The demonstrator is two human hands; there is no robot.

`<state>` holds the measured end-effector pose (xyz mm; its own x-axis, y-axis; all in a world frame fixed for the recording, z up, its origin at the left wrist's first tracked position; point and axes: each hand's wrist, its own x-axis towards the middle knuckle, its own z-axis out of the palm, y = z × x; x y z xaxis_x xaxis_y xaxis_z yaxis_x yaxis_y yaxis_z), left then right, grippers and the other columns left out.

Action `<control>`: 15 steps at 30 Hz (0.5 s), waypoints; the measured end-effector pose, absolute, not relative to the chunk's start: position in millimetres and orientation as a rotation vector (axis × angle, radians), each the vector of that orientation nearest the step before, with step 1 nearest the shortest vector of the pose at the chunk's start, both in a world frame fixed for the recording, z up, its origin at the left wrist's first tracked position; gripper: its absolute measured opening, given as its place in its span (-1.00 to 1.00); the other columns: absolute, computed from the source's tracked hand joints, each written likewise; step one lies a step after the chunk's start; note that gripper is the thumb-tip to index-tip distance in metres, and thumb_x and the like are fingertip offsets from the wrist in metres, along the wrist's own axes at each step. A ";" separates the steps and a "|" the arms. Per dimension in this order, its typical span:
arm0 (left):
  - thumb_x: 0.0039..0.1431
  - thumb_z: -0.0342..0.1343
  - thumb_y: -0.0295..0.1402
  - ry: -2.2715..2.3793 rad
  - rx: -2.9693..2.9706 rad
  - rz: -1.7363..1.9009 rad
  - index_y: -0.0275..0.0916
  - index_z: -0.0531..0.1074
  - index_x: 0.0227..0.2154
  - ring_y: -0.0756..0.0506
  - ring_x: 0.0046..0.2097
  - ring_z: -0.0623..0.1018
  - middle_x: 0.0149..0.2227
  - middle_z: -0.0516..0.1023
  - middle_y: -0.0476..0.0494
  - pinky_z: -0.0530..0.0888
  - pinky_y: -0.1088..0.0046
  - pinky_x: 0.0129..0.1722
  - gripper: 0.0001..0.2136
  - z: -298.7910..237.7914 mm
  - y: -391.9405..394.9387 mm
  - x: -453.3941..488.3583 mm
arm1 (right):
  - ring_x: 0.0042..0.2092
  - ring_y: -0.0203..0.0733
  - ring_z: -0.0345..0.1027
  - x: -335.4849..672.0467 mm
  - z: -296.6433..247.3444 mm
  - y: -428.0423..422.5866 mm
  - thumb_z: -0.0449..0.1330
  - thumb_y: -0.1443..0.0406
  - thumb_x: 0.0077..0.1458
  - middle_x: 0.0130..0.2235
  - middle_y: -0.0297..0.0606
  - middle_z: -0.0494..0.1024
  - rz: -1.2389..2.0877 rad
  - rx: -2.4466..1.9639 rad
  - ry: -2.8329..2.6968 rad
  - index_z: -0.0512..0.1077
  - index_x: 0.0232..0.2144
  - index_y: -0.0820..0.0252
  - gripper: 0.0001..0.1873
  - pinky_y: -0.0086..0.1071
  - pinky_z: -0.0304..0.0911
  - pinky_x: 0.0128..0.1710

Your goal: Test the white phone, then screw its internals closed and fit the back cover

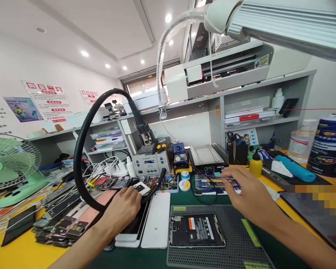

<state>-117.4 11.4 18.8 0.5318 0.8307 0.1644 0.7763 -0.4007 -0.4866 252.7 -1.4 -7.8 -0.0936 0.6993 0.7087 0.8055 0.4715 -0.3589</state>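
My left hand [126,201] is closed, knuckles up, over several phones left of the mat. A thick black hose [81,149] runs beneath it and comes out past the fingers. Whether they grip the hose is hidden. Beside it lies a white phone [156,220], back up. My right hand [245,190] hovers at a tray of slim tools [204,186], thumb and fingers apart, nearest an orange-handled tool [211,181]. Between the hands, an opened phone [196,229] with its battery [200,228] showing lies on the grey perforated mat [235,243].
Behind stand a hot-air station [151,164], a blue soldering unit [180,153] and a flat heating plate [208,155]. Stacked phone parts [61,220] and a green fan [11,168] are at left. At right are a yellow bottle [255,166] and a spray can [329,145].
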 end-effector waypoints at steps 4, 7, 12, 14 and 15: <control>0.32 -0.29 -0.55 -1.400 -2.190 0.030 -0.37 0.46 -0.27 -0.31 -0.23 0.50 -0.29 0.52 -0.37 0.37 0.17 -0.26 -0.64 64.3 14.1 -122.5 | 0.03 0.06 0.37 247.0 -6.0 -8.2 0.02 0.31 0.29 -0.03 -0.05 0.48 -0.158 -1.226 -1.776 0.37 -0.14 0.12 -0.85 -0.19 0.39 -0.20; 0.35 -0.24 -0.42 -1.443 -2.257 -0.038 -0.33 0.40 -0.23 -0.25 -0.22 0.50 -0.26 0.51 -0.31 0.38 0.21 -0.22 -0.72 110.9 10.9 -121.9 | 0.03 0.08 0.39 240.3 1.9 -16.3 0.06 0.22 0.29 0.00 -0.06 0.49 0.008 -1.222 -1.729 0.40 -0.11 0.08 -0.82 -0.28 0.37 -0.37; 0.37 -0.14 -0.27 -1.507 -2.866 -0.098 -0.17 0.38 -0.25 -0.04 -0.36 0.44 -0.35 0.51 -0.03 0.34 0.47 -0.39 -0.79 156.0 -7.1 -85.5 | 0.01 0.04 0.45 229.6 16.5 -26.7 0.23 0.03 0.18 -0.03 -0.15 0.56 1.044 -1.182 -1.663 0.46 -0.12 0.06 -0.68 -0.22 0.39 -0.10; 0.34 -0.09 -0.28 -1.458 -3.124 -0.051 -0.17 0.39 -0.26 -0.01 -0.41 0.38 -0.41 0.46 0.02 0.29 0.48 -0.44 -0.82 154.4 -11.3 -63.4 | 0.00 0.02 0.45 225.1 14.6 -27.1 0.30 0.07 0.12 -0.07 -0.14 0.58 1.418 -1.001 -1.625 0.49 -0.10 0.11 -0.65 -0.18 0.36 -0.02; 0.33 -0.08 -0.29 -1.433 -3.187 -0.015 -0.17 0.39 -0.27 0.00 -0.44 0.33 -0.44 0.43 0.03 0.25 0.48 -0.47 -0.83 150.6 -12.1 -53.0 | -0.02 0.01 0.45 222.7 12.0 -27.0 0.33 0.09 0.10 -0.10 -0.13 0.59 1.527 -0.925 -1.595 0.50 -0.09 0.13 -0.62 -0.18 0.37 -0.05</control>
